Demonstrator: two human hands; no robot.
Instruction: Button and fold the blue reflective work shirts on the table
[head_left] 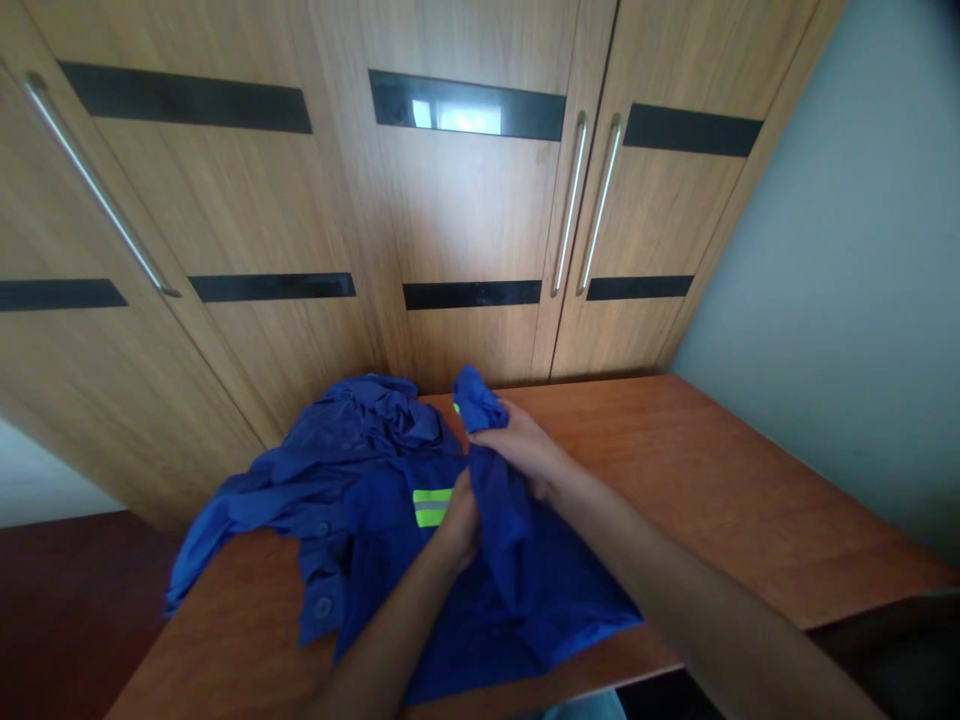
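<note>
A bright blue garment [465, 640] with a yellow-green and grey reflective strip [431, 507] lies spread at the table's front. My right hand [523, 445] is closed round a bunched, raised part of it, whose end sticks up above the fingers. Just below and to the left, my left hand [461, 522] grips the same raised cloth beside the reflective strip; its fingertips are partly hidden by the fabric. Behind and left, touching the garment, is a crumpled darker blue garment [360, 425] with large buttons, one end hanging over the table's left edge.
The reddish-brown wooden table [675, 480] stands against a wooden wardrobe [465, 220] with long metal handles and dark strips. A pale wall [840, 300] rises on the right. Dark red floor [75, 590] shows at the lower left.
</note>
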